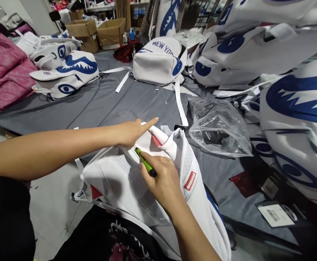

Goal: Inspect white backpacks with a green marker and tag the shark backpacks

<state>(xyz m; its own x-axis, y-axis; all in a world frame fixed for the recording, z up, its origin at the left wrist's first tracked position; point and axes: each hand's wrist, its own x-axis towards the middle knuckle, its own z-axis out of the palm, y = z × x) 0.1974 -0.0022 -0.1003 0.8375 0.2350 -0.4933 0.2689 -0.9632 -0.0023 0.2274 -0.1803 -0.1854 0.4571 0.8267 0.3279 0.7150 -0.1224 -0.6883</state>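
Note:
A white backpack (120,185) lies tilted across the lap and the table's front edge, straps spread, a small red label (190,181) on one strap. My right hand (162,177) is closed around a green and black pen (146,163), whose far tip is at the bag's upper part. My left hand (133,132) rests on the top of the bag just beyond the pen, index finger stretched out to the right; its other fingers are partly hidden against the white fabric.
On the grey-covered table (144,105) stand a NEW YORK backpack (154,67), shark-face bags (74,74) at left and piled bags (296,108) at right. A clear plastic bag (219,127) lies right of the hands, with tags (275,215) nearer the front. Pink fabric (4,69) is far left.

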